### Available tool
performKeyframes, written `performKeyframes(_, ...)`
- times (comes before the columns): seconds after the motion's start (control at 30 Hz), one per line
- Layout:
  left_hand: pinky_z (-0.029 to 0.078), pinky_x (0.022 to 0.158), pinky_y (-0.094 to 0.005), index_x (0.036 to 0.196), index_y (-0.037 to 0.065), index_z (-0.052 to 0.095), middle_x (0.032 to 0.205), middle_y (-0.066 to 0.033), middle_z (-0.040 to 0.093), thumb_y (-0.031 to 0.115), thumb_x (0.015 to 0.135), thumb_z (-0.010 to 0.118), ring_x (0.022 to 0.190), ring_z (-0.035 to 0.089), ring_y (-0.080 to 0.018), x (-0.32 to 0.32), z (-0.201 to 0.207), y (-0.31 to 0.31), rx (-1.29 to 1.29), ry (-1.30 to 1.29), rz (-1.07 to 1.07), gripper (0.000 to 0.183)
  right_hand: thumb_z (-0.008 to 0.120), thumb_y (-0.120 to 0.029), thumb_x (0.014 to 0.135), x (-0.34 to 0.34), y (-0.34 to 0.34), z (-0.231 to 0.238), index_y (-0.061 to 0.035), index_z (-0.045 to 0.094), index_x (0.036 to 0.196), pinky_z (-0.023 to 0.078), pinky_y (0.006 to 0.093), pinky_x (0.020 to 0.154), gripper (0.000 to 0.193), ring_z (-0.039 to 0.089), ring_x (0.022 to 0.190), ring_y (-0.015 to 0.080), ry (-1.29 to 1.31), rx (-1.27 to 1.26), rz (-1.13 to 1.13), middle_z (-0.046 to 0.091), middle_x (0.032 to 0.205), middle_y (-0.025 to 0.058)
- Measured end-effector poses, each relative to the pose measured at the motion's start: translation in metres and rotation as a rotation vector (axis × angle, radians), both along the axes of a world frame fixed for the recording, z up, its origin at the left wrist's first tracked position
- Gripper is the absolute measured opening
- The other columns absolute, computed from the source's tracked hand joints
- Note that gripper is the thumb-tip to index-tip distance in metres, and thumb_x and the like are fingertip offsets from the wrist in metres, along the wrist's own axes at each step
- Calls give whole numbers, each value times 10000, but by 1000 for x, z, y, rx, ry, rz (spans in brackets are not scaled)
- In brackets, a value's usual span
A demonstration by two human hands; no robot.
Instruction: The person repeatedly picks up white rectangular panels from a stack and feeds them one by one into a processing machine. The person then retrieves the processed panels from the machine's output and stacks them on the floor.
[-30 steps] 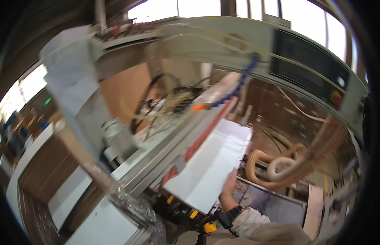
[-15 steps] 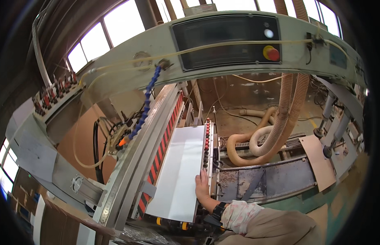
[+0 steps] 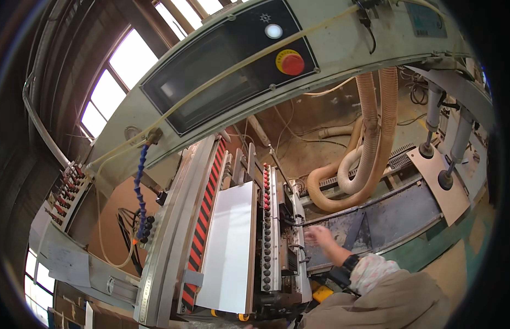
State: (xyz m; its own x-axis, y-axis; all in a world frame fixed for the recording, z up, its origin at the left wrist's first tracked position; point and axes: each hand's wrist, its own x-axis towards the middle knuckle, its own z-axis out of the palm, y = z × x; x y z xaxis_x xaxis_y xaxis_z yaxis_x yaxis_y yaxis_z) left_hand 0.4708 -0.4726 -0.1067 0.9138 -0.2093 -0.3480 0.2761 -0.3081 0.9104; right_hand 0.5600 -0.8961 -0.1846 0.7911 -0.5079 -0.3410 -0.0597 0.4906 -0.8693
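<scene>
My right hand (image 3: 321,237) is lifted in the air over the right part of the machine, beside the dark metal bed. It is slightly blurred, its fingers loosely apart, and I see nothing in it. A white panel (image 3: 225,247) lies lengthwise on the machine, between a red-and-black striped guard (image 3: 203,236) and a rail with a row of red and black rollers (image 3: 266,230). A gap separates the panel's right edge from those rollers. My left hand does not show.
Overhead runs a pale green machine beam with a dark control panel (image 3: 211,77) and a red stop button (image 3: 293,63). A blue jointed hose (image 3: 140,192) hangs at left. Thick beige ducts (image 3: 370,137) loop behind. Grey cylinders with black pads (image 3: 445,178) stand over a brown board at right.
My right hand has left the panel's right edge and moved right. The roller rail now stands apart from the panel. The view has shifted and tilted.
</scene>
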Motion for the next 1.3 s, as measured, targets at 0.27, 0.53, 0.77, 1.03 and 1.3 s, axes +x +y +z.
performKeyframes(0.27, 484, 771, -304, 1082, -33, 561, 1019, -147, 595, 156, 820, 645, 897, 593, -219, 143, 92, -127, 360, -554, -209, 333, 508, -291, 903, -56, -61, -17, -80, 517, 1029, 478, 270, 597, 246, 598, 724, 132, -9, 241, -165, 626, 907, 56)
performKeyframes(0.53, 375, 966, -409, 1100, -61, 527, 1166, -220, 512, 155, 763, 664, 1113, 473, -364, 214, 12, -172, 731, -1137, -328, 423, 515, -286, 900, -83, -85, -45, -74, 512, 1036, 492, 270, 597, 252, 595, 711, 141, -52, 292, -187, 620, 883, 64)
performKeyframes(0.77, 381, 960, -412, 1094, -58, 523, 1165, -219, 511, 148, 763, 664, 1108, 473, -368, 217, 8, -175, 728, -1177, -330, 415, 511, -281, 904, -100, -93, -57, -70, 510, 1014, 487, 266, 591, 238, 583, 699, 134, 6, 329, -275, 615, 872, 65)
performKeyframes(1.03, 424, 831, -403, 1059, 12, 523, 1021, -162, 511, 223, 678, 721, 959, 493, -331, 238, 39, -187, 893, -1035, -474, 479, 520, -288, 901, -57, -48, -44, -62, 523, 1090, 500, 296, 673, 294, 608, 785, 151, 40, 231, 112, 630, 956, 75)
performKeyframes(1.3, 397, 872, -433, 1154, 38, 460, 1128, -181, 466, 228, 610, 717, 1058, 452, -351, 262, 55, -202, 829, -1123, -678, 631, 535, -281, 904, 0, 53, -62, -51, 550, 1100, 474, 221, 646, 302, 580, 773, 96, 7, 323, 580, 624, 972, 49)
